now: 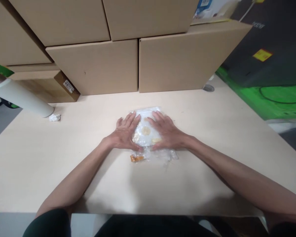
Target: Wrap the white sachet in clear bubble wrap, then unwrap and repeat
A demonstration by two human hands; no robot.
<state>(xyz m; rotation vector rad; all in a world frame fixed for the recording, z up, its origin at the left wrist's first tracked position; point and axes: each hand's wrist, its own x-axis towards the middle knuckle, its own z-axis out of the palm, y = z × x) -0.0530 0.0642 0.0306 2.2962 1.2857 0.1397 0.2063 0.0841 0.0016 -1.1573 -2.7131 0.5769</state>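
Observation:
A flat white package [148,124] wrapped in clear plastic lies on the pale table. A round yellowish mark shows near its middle. My left hand [125,131] rests on its left side, fingers spread. On the right side lies my right hand [166,131], its fingers also apart and touching the wrap. Crumpled clear bubble wrap [160,154] sticks out at the package's near edge. A strip of orange-brown tape [136,158] clings to the wrap's near left corner. Part of the package is hidden under both hands.
Cardboard boxes [93,69] stand stacked along the table's back. At the left are a white cylinder [24,98] and a crumpled white scrap [55,117]. A dark case [273,42] on a green surface [281,102] stands to the right. The table's front edge [128,214] is close to my body.

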